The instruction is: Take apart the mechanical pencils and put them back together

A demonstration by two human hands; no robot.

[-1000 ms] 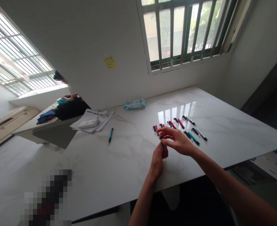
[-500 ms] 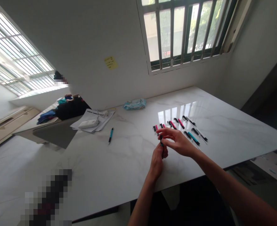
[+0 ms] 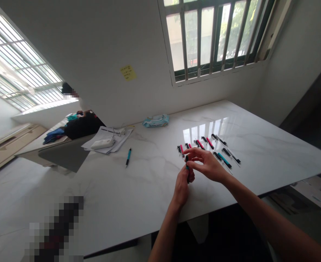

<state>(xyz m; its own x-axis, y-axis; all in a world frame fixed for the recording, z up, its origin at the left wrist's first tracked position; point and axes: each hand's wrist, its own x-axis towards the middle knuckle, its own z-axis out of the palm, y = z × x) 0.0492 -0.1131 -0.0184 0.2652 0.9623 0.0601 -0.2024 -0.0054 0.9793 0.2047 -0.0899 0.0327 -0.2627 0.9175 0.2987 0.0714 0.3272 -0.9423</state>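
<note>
Your left hand (image 3: 182,183) is closed around the teal-and-black pen (image 3: 187,162), above the table (image 3: 144,196), inside its near edge; the pen's long axis runs nearly vertical in your view, with the black end pointing upward. Your right hand (image 3: 208,166) has the thumb at this upper end, but I cannot tell whether it grips.
</note>
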